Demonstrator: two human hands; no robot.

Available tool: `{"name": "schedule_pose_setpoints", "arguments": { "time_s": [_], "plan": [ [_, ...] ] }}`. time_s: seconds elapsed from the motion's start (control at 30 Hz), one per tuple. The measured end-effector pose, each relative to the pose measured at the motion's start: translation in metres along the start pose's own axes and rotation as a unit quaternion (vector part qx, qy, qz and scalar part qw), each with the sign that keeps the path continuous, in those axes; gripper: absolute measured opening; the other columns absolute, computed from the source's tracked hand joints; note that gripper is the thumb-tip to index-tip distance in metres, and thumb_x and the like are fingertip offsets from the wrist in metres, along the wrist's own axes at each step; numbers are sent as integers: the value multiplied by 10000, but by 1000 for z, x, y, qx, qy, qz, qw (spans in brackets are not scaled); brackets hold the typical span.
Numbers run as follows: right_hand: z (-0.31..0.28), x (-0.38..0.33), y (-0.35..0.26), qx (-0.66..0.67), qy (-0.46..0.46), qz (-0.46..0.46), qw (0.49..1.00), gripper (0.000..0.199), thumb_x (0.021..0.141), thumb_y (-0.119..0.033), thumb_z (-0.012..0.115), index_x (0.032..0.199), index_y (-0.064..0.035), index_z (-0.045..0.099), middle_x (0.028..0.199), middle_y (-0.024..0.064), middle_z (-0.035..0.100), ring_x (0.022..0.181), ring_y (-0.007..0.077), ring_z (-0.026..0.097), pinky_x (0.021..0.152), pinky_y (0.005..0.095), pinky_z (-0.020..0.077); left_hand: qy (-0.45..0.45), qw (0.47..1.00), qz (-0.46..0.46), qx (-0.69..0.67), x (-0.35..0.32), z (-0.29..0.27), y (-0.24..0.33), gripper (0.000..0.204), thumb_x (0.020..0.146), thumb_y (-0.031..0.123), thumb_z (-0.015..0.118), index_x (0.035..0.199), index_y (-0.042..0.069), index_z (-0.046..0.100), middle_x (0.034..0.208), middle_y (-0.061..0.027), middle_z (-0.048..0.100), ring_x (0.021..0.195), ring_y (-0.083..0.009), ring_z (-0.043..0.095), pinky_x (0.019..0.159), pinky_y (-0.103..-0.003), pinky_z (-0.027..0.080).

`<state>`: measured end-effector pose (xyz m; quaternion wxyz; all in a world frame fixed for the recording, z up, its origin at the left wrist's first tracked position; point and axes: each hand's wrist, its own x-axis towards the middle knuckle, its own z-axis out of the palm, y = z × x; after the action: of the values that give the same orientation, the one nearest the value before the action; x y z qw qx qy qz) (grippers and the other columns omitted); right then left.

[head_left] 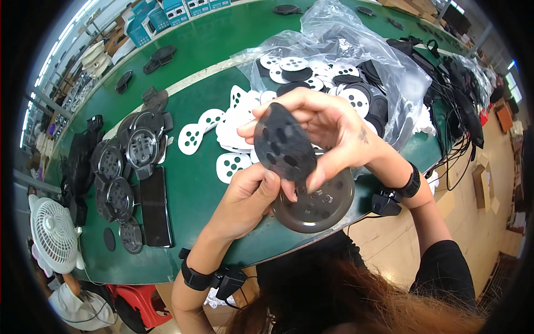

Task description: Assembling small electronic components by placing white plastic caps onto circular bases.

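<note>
I've got the black pad (285, 146) mid-view, lifted off the base (332, 205) at 5 o'clock. Left hand's (245, 197) fingers pinch its lower edge; right hand's (344, 131) curl part-closed on it. Looks mid-job: loose white pads (233, 129) left at 11.

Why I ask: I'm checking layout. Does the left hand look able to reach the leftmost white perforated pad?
Probably yes: only another pad and tabletop lie between the left hand and the leftmost pad, though the hand is at the black disc.
</note>
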<state>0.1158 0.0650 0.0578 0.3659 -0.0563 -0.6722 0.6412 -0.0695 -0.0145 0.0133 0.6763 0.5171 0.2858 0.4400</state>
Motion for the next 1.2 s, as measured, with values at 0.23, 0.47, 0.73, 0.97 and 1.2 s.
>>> {"name": "schedule_pose_setpoints", "arguments": {
  "time_s": [0.23,0.47,0.73,0.97,1.2],
  "plan": [
    [2,-6,-1,11,89,42,995,570,720,-152,772,1177,61,505,1129,218,603,1046,252,604,938,378,465,52,997,47,19,5,4,-2,649,812,676,470,948,53,587,859,35,554,665,-17,479,542,-164,380],
    [-20,-1,-17,-93,148,19,984,664,760,-382,713,1214,60,512,1064,166,635,988,215,622,879,338,490,133,988,76,-11,6,7,19,465,950,473,420,1197,79,417,1078,-39,494,853,-66,552,641,-209,490],
    [-17,-2,-21,-175,160,15,971,308,800,-123,707,1065,19,636,955,66,652,897,127,616,802,253,488,248,953,155,81,4,9,30,320,970,196,415,1258,62,373,1079,-84,509,915,-93,537,735,-232,469],
    [-12,0,-15,-233,193,69,951,232,849,-179,645,960,24,668,858,23,634,826,83,571,747,223,448,219,937,231,144,3,7,24,363,901,22,526,1228,-44,383,1144,-142,531,1027,-156,528,923,-294,409],
    [-7,0,-13,-220,199,84,951,177,865,-122,604,933,32,659,889,37,623,845,95,553,778,238,430,172,927,319,95,5,7,18,289,853,-68,561,1105,-32,425,1102,-134,521,1024,-164,533,913,-296,422]
  ]
}}
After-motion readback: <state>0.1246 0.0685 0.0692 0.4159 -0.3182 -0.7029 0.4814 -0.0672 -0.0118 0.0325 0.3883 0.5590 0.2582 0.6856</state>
